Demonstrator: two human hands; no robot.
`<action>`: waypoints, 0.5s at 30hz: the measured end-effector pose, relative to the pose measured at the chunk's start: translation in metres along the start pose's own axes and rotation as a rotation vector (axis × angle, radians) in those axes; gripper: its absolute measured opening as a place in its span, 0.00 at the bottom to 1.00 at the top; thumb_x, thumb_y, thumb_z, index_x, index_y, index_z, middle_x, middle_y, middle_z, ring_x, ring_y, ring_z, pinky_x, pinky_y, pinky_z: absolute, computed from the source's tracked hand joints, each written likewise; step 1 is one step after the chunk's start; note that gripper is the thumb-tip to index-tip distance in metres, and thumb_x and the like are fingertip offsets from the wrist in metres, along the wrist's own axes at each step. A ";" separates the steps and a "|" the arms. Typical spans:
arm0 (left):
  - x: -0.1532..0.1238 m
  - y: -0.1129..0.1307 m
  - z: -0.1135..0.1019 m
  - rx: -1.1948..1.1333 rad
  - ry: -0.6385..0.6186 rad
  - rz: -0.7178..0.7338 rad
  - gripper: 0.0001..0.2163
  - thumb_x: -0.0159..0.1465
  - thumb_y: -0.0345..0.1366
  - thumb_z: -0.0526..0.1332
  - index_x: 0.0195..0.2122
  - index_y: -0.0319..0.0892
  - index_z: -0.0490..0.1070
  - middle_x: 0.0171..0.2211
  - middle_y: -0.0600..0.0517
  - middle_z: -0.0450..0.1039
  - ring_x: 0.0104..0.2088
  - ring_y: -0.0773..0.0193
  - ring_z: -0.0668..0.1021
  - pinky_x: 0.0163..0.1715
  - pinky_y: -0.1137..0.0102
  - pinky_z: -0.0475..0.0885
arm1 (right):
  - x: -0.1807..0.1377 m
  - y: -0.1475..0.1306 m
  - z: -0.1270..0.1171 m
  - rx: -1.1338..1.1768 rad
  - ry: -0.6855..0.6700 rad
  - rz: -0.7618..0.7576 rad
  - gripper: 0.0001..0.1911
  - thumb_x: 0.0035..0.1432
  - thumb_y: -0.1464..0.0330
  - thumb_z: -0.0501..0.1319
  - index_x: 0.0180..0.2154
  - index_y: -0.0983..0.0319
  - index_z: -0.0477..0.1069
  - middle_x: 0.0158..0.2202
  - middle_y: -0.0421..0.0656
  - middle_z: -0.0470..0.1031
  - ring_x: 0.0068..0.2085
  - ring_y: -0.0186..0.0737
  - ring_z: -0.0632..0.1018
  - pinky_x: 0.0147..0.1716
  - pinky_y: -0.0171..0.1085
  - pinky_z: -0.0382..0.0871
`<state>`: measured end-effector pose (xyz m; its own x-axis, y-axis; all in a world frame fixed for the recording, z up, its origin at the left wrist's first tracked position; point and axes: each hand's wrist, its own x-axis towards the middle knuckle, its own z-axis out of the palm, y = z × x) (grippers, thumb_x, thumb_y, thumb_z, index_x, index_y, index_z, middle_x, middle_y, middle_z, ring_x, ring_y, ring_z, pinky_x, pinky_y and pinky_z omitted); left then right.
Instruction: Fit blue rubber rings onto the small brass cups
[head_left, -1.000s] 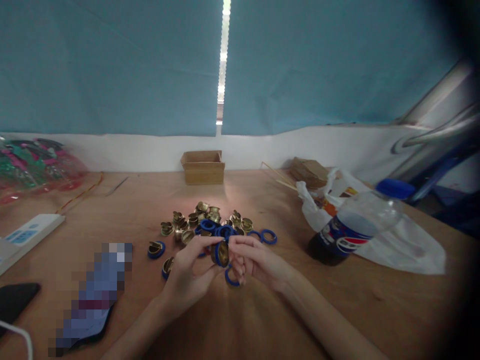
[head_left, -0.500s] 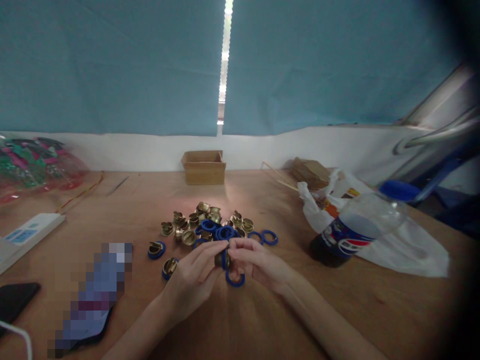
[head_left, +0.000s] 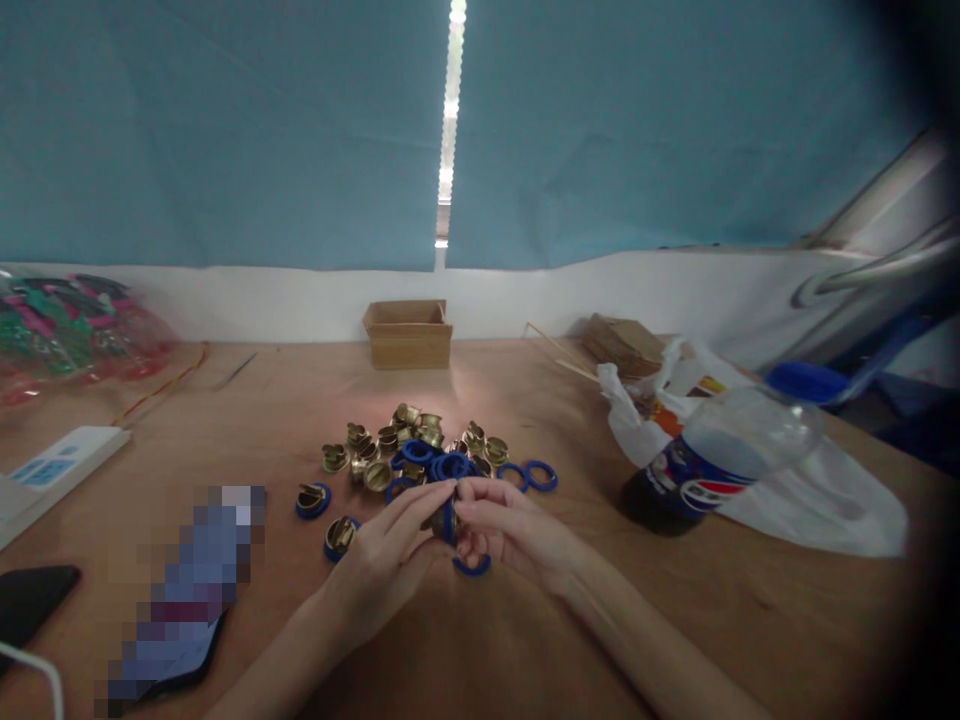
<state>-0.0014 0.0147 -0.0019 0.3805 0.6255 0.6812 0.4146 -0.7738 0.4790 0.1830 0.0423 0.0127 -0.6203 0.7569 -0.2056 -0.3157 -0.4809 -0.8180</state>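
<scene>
Between my left hand [head_left: 386, 555] and my right hand [head_left: 521, 530] is a small brass fitting with a blue ring [head_left: 449, 520] around it. Fingers of both hands close on it from either side and hide part of it. A loose blue ring [head_left: 472, 567] lies on the table just under my right fingers. Beyond the hands sits a heap of brass fittings [head_left: 376, 474] mixed with blue rings [head_left: 453, 465]. Left of my left hand are two brass fittings with blue rings on them, one nearer [head_left: 341, 538] and one farther off [head_left: 312, 499].
A cardboard box [head_left: 410, 350] stands at the back of the wooden table. A cola bottle [head_left: 709, 470] lies tilted on a white plastic bag [head_left: 840, 515] at the right. On the left are a blurred-out phone [head_left: 191, 600], a white power strip [head_left: 56, 480] and bagged goods [head_left: 75, 335].
Both hands stay in nearly the same place. The held fitting has turned slightly between the fingers, and my right fingers now cover more of the loose blue ring below.
</scene>
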 end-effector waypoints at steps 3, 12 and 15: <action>0.001 0.002 0.000 0.003 0.021 0.006 0.28 0.62 0.24 0.60 0.62 0.45 0.57 0.53 0.44 0.72 0.53 0.58 0.75 0.52 0.64 0.74 | 0.000 0.000 0.001 0.021 0.009 0.000 0.16 0.49 0.66 0.70 0.26 0.64 0.63 0.20 0.38 0.75 0.21 0.28 0.75 0.22 0.27 0.68; -0.005 -0.002 0.005 -0.007 0.060 0.008 0.27 0.62 0.25 0.61 0.61 0.44 0.59 0.52 0.44 0.72 0.53 0.58 0.75 0.53 0.65 0.73 | 0.001 0.002 0.000 0.139 -0.027 0.031 0.16 0.48 0.68 0.72 0.24 0.65 0.64 0.19 0.37 0.72 0.20 0.25 0.74 0.20 0.23 0.65; -0.005 -0.001 0.007 -0.012 0.077 0.019 0.27 0.62 0.24 0.60 0.62 0.45 0.58 0.52 0.44 0.72 0.53 0.58 0.75 0.52 0.65 0.74 | 0.002 0.002 0.000 0.158 -0.037 0.035 0.15 0.48 0.70 0.72 0.24 0.66 0.65 0.19 0.37 0.72 0.20 0.25 0.74 0.21 0.23 0.66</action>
<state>0.0022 0.0130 -0.0095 0.3237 0.6013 0.7305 0.3973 -0.7871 0.4719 0.1812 0.0424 0.0105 -0.6580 0.7231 -0.2102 -0.4007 -0.5726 -0.7153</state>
